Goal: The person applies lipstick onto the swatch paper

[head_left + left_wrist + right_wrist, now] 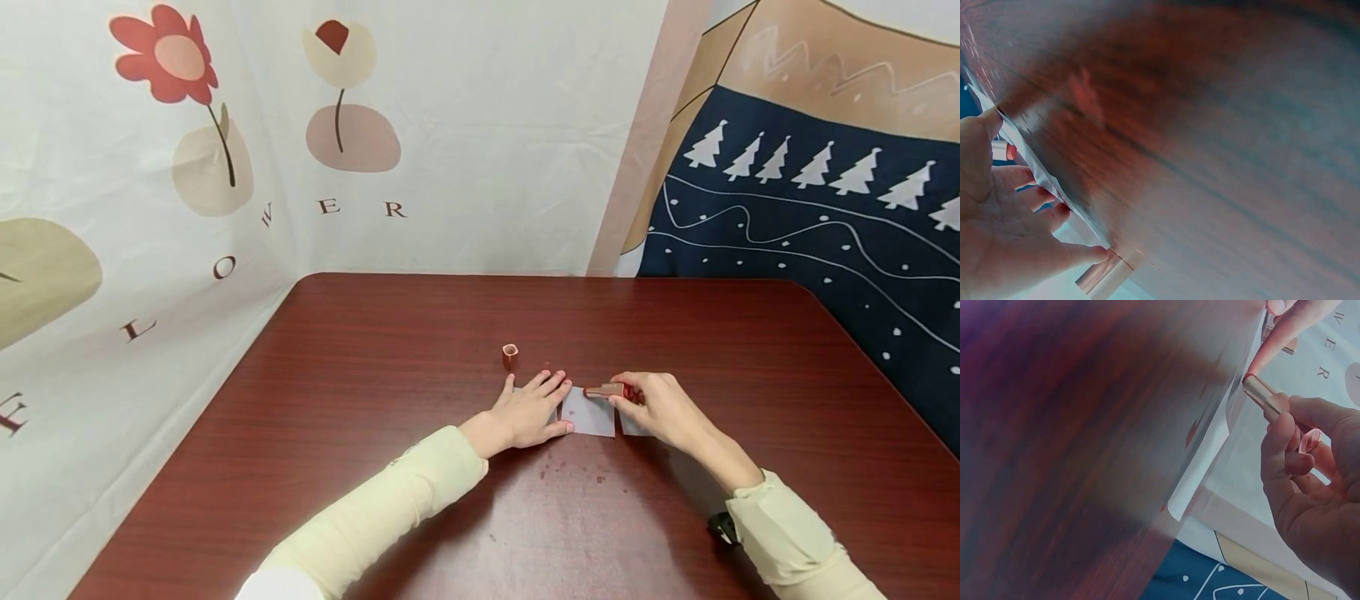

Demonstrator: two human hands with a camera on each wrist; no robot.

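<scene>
My right hand (667, 410) pinches a lipstick (604, 390) with a gold and red case, its red tip pointing left over a small white paper piece (588, 417). In the right wrist view, the lipstick (1262, 395) lies between thumb and fingers, tip close to the paper; contact is hard to tell. My left hand (527, 414) rests flat with fingers spread, thumb by the middle piece's left edge. It mostly covers another paper piece. A third piece (632, 427) lies partly under the right hand. The lipstick cap (510, 357) stands beyond the left fingers.
Dark reddish wooden table (390, 350) bears a few small reddish marks (600, 480) in front of the papers. A white flower-print cloth (480, 150) hangs behind and at left, a navy tree-print cloth (810, 217) at right. A dark band (723, 528) circles the right wrist.
</scene>
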